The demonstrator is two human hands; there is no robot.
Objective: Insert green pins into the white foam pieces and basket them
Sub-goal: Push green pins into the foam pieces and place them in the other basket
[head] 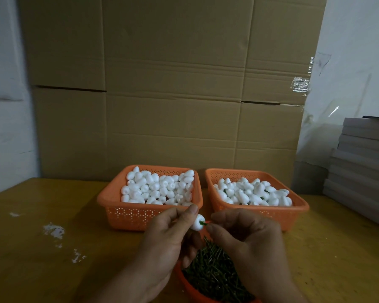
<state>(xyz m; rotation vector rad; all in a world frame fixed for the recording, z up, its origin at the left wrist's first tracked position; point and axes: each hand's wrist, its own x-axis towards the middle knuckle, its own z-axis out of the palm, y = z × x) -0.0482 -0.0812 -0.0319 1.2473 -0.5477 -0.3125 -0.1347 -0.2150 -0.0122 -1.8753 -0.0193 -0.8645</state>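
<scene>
My left hand [169, 235] pinches a white foam piece [197, 223] between thumb and fingers, in front of the two orange baskets. My right hand [245, 235] pinches a green pin [203, 223] whose tip sits in the side of that foam piece. The left orange basket [127, 213] is heaped with plain white foam pieces. The right orange basket [293, 215] holds foam pieces, some showing green pins. An orange dish [190, 289] of green pins [214, 272] lies under my hands at the near edge.
The baskets stand on a yellow wooden table [53, 259] with white foam crumbs [54, 230] at the left. A wall of cardboard boxes [173, 84] rises behind. Grey stacked boards [363, 162] lie at the right edge.
</scene>
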